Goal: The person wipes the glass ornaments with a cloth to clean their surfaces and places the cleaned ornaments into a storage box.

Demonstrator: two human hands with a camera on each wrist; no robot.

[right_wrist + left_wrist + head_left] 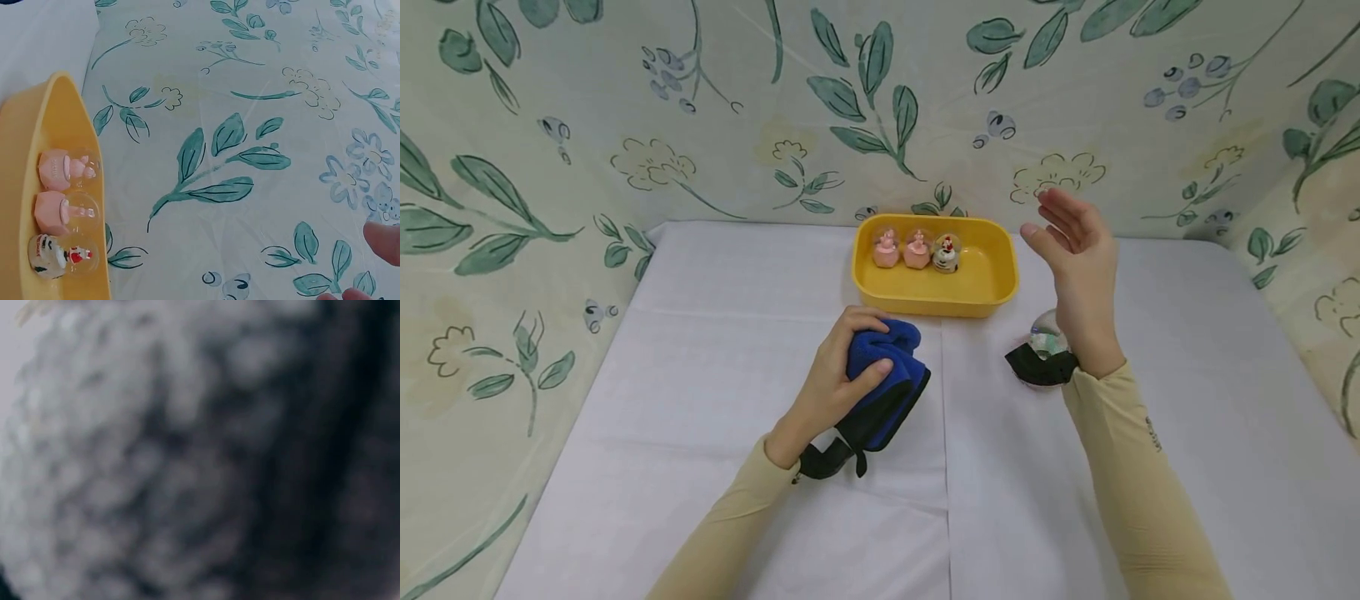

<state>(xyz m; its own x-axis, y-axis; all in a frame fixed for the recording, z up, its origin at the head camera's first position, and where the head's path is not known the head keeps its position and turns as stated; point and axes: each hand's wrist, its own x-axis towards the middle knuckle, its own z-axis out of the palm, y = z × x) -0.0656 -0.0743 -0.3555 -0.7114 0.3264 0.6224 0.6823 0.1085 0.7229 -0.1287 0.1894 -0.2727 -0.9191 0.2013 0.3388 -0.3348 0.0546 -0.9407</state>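
My left hand (pixel 842 367) grips a folded blue cloth with black edging (pixel 887 392) above the white table, fingers over its top and thumb across its front. In the left wrist view the cloth (pixel 125 475) fills nearly everything, dark and blurred. My right hand (pixel 1078 275) is raised with nothing in it, fingers extended, to the right of the yellow tray (pixel 940 305). Below that hand, a clear snow globe (pixel 1047 335) with pale green contents is partly hidden by the wrist and its black strap. In the right wrist view only fingertips (pixel 382 242) show.
Three small snow globes stand in the tray's left and middle: two pink-based ones (pixel 886 250) (pixel 917 250) and one white-and-black-based (pixel 946 255). The white table cover (pixel 730 350) meets a leaf-patterned cloth (pixel 715 108) behind the tray.
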